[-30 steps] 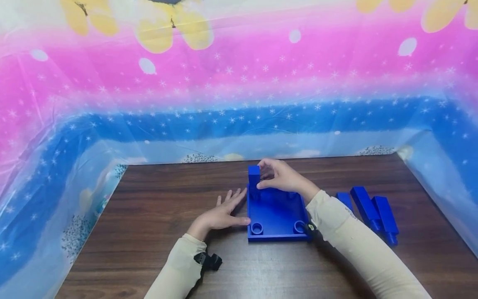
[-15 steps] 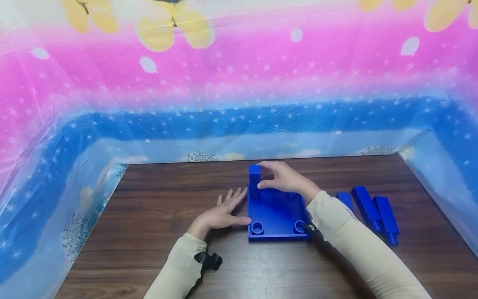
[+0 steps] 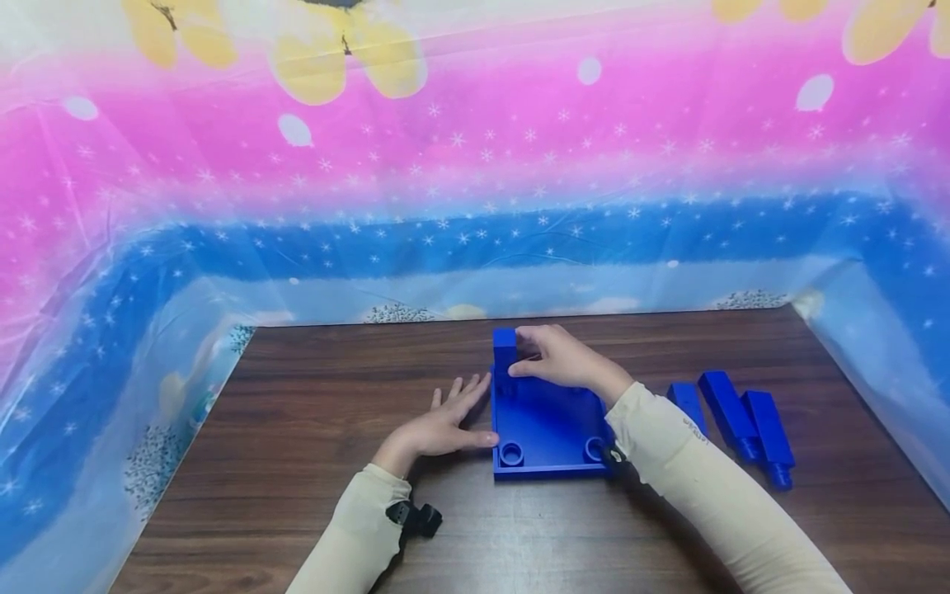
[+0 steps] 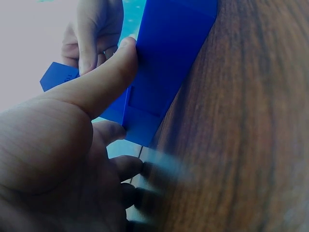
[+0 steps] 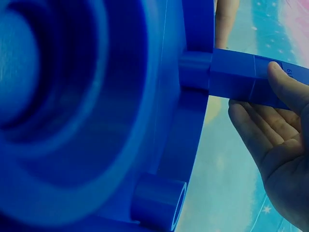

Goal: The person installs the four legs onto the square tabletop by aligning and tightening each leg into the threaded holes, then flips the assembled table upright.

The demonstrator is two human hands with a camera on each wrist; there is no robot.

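Observation:
A blue square tabletop (image 3: 549,429) lies underside up on the table, with a raised rim and round corner sockets. At its far left corner stands a blue table leg (image 3: 505,346), upright. My right hand (image 3: 564,359) pinches this leg near its upper part between thumb and fingers. In the right wrist view, the leg (image 5: 234,75) meets its corner socket (image 5: 194,70). My left hand (image 3: 438,425) braces the tabletop's left side, fingers spread and fairly straight. The left wrist view has its thumb (image 4: 116,70) against the blue edge.
Three more blue legs lie to the right: one (image 3: 686,403) partly behind the right sleeve, another (image 3: 723,404) beside it, and a third (image 3: 768,425) outermost. Threaded ends show on two of them. A patterned cloth (image 3: 475,190) rises behind the wooden table (image 3: 334,396).
The right hand's fingers and wrist have shifted slightly about the upright leg. The left hand and the tabletop stay where they were.

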